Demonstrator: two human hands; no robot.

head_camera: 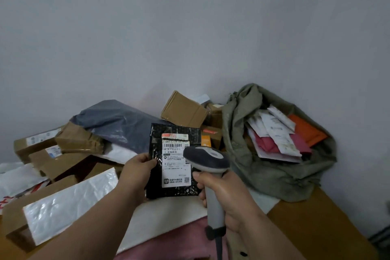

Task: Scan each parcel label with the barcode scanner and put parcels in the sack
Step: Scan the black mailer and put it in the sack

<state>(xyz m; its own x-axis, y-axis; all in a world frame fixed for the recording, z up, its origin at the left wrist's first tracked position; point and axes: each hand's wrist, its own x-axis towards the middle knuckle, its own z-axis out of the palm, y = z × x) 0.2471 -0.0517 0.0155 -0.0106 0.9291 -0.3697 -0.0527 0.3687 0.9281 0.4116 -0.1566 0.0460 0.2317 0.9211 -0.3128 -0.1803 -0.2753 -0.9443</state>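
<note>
Your left hand (138, 167) pinches the black parcel (173, 160) upright by its left edge, label (175, 160) facing you. Your right hand (223, 194) grips the barcode scanner (207, 159), head just beside the label. The sack (253, 167) stands open to the right.

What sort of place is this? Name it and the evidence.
Probably a small parcel sorting spot: a heap of cardboard boxes and mailers against a bare wall, a barcode scanner, and a green sack holding parcels.
</note>
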